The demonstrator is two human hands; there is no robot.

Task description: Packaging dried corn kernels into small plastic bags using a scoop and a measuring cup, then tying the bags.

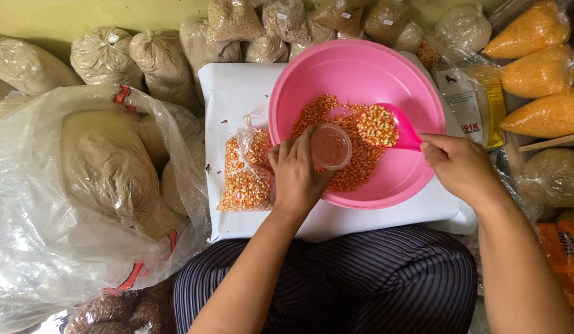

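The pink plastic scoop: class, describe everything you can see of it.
The pink plastic scoop has a rounded bowl heaped with orange and pale corn kernels. Its handle runs to the right hand, which grips it. It is held roughly level inside the round pink plastic basin, above the loose kernels there.
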